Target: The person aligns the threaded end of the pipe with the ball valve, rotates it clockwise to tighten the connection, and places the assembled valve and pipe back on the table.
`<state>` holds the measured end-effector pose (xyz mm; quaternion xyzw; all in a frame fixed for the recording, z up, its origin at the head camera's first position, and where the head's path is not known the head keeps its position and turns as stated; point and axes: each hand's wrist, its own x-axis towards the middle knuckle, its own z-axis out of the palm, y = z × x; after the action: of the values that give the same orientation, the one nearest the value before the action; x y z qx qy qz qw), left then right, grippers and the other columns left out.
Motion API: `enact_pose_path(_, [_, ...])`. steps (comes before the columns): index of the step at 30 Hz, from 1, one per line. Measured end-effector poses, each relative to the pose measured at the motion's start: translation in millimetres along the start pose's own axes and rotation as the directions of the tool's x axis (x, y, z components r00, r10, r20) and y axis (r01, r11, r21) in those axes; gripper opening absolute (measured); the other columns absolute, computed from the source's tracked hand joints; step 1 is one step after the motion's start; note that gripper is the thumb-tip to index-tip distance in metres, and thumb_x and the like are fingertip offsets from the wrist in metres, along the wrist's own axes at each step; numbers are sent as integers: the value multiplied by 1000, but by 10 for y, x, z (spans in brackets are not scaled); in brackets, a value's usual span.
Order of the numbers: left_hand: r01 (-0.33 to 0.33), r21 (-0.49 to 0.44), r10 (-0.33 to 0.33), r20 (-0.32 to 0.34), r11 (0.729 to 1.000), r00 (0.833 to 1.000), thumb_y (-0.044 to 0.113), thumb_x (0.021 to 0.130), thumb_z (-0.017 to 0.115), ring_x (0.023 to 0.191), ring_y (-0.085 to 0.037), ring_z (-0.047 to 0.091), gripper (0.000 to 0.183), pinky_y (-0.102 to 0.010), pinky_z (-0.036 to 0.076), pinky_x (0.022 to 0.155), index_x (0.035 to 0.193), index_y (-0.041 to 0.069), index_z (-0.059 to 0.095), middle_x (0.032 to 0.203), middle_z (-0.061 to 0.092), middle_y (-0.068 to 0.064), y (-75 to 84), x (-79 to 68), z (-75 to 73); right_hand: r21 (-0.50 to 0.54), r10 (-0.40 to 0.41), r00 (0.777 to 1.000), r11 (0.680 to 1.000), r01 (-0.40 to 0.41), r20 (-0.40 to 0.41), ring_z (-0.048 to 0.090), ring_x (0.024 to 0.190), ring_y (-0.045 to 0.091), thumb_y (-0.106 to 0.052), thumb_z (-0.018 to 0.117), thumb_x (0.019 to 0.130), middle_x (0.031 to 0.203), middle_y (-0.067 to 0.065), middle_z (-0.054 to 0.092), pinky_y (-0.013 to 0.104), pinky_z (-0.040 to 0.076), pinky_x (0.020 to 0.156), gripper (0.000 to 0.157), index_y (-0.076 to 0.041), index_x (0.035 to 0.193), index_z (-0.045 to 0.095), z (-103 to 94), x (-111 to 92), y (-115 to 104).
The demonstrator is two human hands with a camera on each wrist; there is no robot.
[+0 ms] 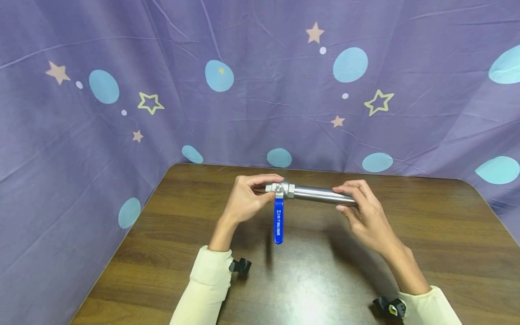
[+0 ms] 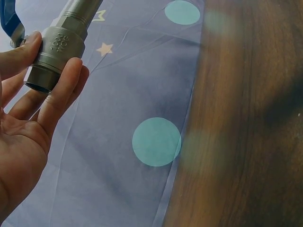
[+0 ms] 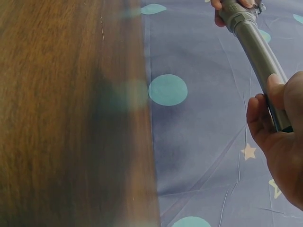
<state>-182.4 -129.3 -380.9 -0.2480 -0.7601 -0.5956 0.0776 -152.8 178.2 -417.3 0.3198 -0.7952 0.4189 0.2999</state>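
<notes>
A metal ball valve (image 1: 289, 189) with a blue lever handle (image 1: 278, 221) is joined to a shiny steel pipe (image 1: 317, 194). My left hand (image 1: 248, 201) grips the valve body, thumb on the near side and fingers on the far side. The lever hangs toward me. In the left wrist view the valve's open end (image 2: 42, 78) faces the palm. My right hand (image 1: 367, 216) holds the pipe near its far right end between thumb and fingers. In the right wrist view, the pipe (image 3: 258, 52) runs up to the valve. Both pieces are held above the table.
Beneath the hands is a brown wooden table (image 1: 162, 262) with shadows of the arms on it. A purple curtain (image 1: 252, 122) with stars and blue spots hangs behind and to the left. Black wrist devices (image 1: 240, 266) sit at both cuffs.
</notes>
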Motion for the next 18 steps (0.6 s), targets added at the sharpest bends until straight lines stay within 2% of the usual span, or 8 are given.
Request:
enact_pose_path(3, [3, 0, -3, 1, 1000, 1000, -15, 82, 76, 91, -12, 76, 36, -35, 68, 79, 116, -5, 79, 122, 79, -23, 3, -3, 1, -3, -9, 1000, 1000, 9, -6, 59, 115, 11, 22, 82, 72, 119, 17, 66, 11, 42, 102, 60, 0, 127, 71, -1, 5, -4])
enact_pose_path(8, [11, 11, -11, 1, 1000, 1000, -14, 82, 76, 90, -11, 76, 35, -37, 69, 79, 116, -4, 80, 121, 79, -22, -7, -3, 0, -12, 20, 1000, 1000, -20, 17, 58, 116, 6, 19, 80, 78, 119, 16, 66, 10, 41, 102, 55, -1, 129, 71, -16, -6, 11])
enact_pose_path(18, [-2, 19, 2, 2, 1000, 1000, -15, 82, 76, 91, -11, 76, 36, -47, 69, 80, 116, -4, 80, 121, 79, -21, -12, 0, 10, -36, 53, 997, 998, -51, 55, 60, 113, 10, 14, 78, 84, 120, 14, 66, 11, 41, 99, 52, -2, 133, 70, -39, -22, 40])
